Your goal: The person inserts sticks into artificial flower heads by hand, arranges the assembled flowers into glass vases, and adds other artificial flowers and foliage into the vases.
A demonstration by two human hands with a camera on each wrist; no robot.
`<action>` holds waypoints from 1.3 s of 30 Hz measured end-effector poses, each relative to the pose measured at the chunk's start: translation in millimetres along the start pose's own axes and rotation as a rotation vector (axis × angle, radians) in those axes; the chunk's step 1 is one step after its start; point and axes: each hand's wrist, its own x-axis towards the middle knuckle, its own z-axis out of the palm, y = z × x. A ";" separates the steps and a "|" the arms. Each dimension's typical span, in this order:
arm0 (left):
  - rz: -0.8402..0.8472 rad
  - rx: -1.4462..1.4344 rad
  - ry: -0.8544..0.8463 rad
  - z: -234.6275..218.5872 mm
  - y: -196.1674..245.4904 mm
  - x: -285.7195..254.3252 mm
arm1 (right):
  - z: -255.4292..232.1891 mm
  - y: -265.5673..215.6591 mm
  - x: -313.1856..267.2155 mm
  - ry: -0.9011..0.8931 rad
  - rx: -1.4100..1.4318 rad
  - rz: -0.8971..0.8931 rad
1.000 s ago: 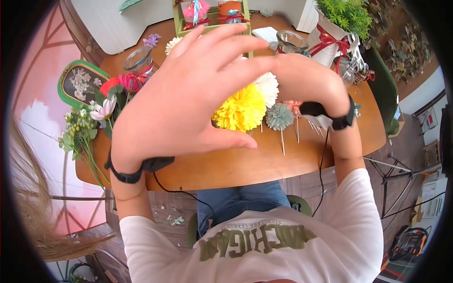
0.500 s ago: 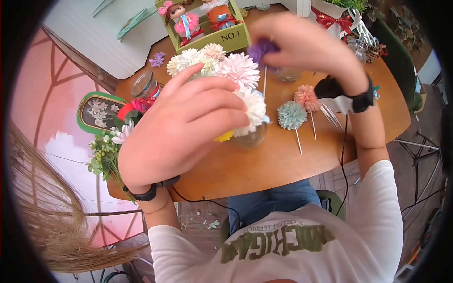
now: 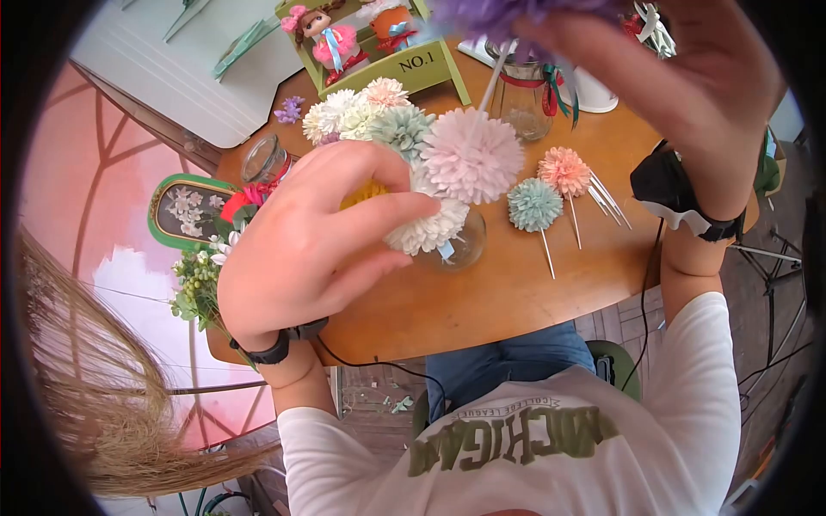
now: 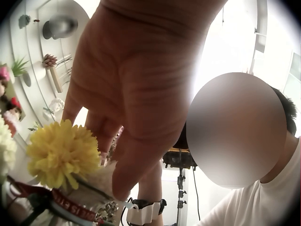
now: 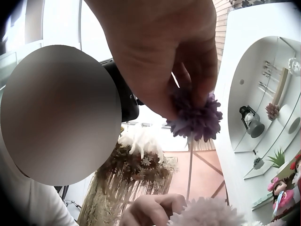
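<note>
In the head view my right hand (image 3: 688, 86) is raised at the upper right, pinching a purple pompom flower (image 5: 200, 120) by its head. Its thin white stem slants down behind a pale pink pompom flower (image 3: 473, 155). My left hand (image 3: 310, 232) is curled at the near left side of the bunch, its index finger and thumb at a white pompom flower (image 3: 428, 225). Cream, grey-green and yellow blooms crowd around these; the yellow flower (image 4: 63, 153) shows just beside the left fingers. Below the bunch, part of a glass jar (image 3: 469, 245) is visible.
A blue-green pompom flower (image 3: 534, 205), a peach one (image 3: 564, 170) and several white sticks (image 3: 607, 198) lie right of the jar. Behind stand another glass jar (image 3: 521, 107) with ribbon and a green doll box (image 3: 404, 73). Greenery (image 3: 196, 279) and an oval frame (image 3: 185, 211) are left.
My right hand has come from above the far jar, lifting the purple flower up and closer to the camera. The left hand has drawn back from over the bunch to the white flower.
</note>
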 end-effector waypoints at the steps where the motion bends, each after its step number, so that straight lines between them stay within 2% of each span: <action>1: -0.007 -0.004 -0.017 -0.9 0.4 0.0 | -1.7 -4.9 0.9 -0.042 -0.047 -0.002; 2: -0.014 -0.009 -0.034 -1.8 0.9 0.0 | -2.3 -6.9 1.4 -0.084 -0.095 -0.005; 3: -0.013 -0.007 -0.032 -2.5 2.2 0.4 | 13.5 48.7 -2.0 -0.044 0.095 -0.330; 7: 0.018 0.037 0.026 -2.4 3.4 1.1 | 12.7 30.9 -0.8 -0.035 0.033 -0.301; 10: 0.046 0.043 0.028 -3.4 1.2 -1.3 | 15.3 25.9 -1.4 0.043 0.120 -0.383; 12: 0.044 0.033 0.018 -2.9 -0.6 -2.4 | 27.5 22.5 -6.9 0.295 0.264 -0.232; 13: 0.063 0.035 0.030 -1.9 -2.1 -2.2 | 28.3 24.7 -4.0 0.290 0.267 -0.233; 16: 0.083 0.045 0.048 0.0 -2.7 -3.1 | 28.3 37.5 7.7 0.171 -0.082 -0.693; 17: 0.083 0.053 0.049 0.2 -2.4 -3.4 | 31.9 31.4 2.3 0.100 -0.048 -0.554; 18: 0.085 0.055 0.051 1.4 -2.4 -4.2 | 40.1 34.2 2.3 0.118 -0.052 -0.608; 20: 0.060 0.024 0.074 3.1 -2.5 -5.8 | 48.2 36.9 0.4 0.000 0.043 -0.610; 21: 0.060 0.028 0.074 1.8 -1.9 -5.5 | 50.9 24.9 -9.3 -0.076 -0.045 -0.409; 22: 0.057 0.056 0.061 0.1 -0.9 -5.0 | 54.5 25.7 -12.2 -0.074 -0.044 -0.412; 25: 0.050 0.062 0.044 -4.9 0.9 -4.3 | 56.3 25.7 -18.1 -0.344 -0.039 -0.357; 30: -0.019 0.000 0.102 -13.6 6.7 -10.9 | 52.4 25.8 -19.0 -0.454 0.120 -0.320; 32: -0.064 0.038 0.394 -9.5 10.1 -7.2 | 51.7 25.4 -18.5 -0.494 0.144 -0.305; 33: 0.011 0.134 0.357 -11.0 2.5 -7.9 | 52.6 25.2 -18.5 -0.508 0.162 -0.288; 36: -0.016 -0.026 0.376 6.2 0.3 5.6 | 53.9 24.8 -21.8 -0.522 0.151 -0.248; 37: -0.040 0.014 0.269 7.1 -0.6 6.4 | 53.4 24.4 -22.8 -0.518 0.123 -0.224; 39: -0.040 -0.047 0.303 21.0 -6.2 11.1 | 45.5 24.1 -20.3 -0.539 0.133 -0.189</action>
